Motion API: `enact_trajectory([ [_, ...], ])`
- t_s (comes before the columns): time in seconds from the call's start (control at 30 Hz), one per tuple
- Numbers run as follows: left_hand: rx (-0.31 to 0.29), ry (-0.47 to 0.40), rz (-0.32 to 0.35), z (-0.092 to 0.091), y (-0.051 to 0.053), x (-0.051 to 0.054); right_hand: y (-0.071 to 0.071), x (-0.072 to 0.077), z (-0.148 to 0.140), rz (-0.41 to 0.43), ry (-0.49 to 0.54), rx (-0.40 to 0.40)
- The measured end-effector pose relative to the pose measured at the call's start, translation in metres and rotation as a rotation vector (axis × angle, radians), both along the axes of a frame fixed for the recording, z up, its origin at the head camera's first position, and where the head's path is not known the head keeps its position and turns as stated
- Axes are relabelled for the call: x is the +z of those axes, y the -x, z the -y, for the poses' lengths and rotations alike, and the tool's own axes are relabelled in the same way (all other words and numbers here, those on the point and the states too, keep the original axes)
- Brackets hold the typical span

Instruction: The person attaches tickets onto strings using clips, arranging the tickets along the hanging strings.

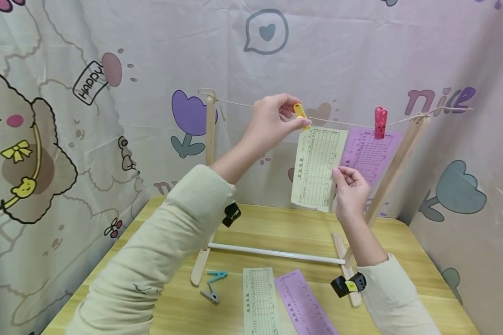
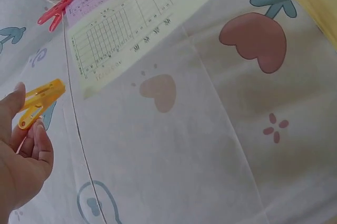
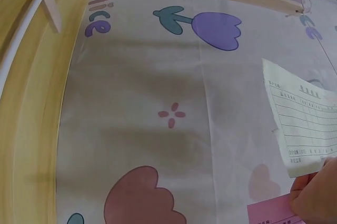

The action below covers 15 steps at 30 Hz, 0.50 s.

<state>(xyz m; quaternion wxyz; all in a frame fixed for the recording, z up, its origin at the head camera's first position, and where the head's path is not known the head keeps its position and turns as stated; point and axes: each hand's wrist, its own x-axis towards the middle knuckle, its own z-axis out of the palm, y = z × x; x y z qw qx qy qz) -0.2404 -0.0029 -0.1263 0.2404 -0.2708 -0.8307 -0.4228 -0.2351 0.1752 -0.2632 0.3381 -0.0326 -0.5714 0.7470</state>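
Note:
My left hand pinches a yellow clothespin between thumb and fingers, beside the string. In the left wrist view, the clothespin's tip is just short of the string and apart from the paper. A pale green printed slip hangs upright below the string; my right hand pinches its right edge. Behind that hand, a purple printed slip hangs from the string under a red clothespin. The right wrist view shows the right hand at the green slip's lower corner.
The string runs between two wooden posts, which a white rod joins low down. On the wooden table lie a blue clothespin, a grey clothespin, another green slip and another purple slip. Patterned cloth stands behind.

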Motion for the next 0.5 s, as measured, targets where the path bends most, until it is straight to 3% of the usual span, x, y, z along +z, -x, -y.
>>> enact_trajectory([
  [0.27, 0.002, 0.009, -0.037, -0.018, 0.004, 0.014, 0.002, 0.005, 0.000, -0.002, 0.013, -0.004],
  [0.5, -0.001, 0.047, -0.016, -0.037, 0.004, 0.021, 0.001, 0.006, 0.000, 0.027, -0.031, -0.030],
])
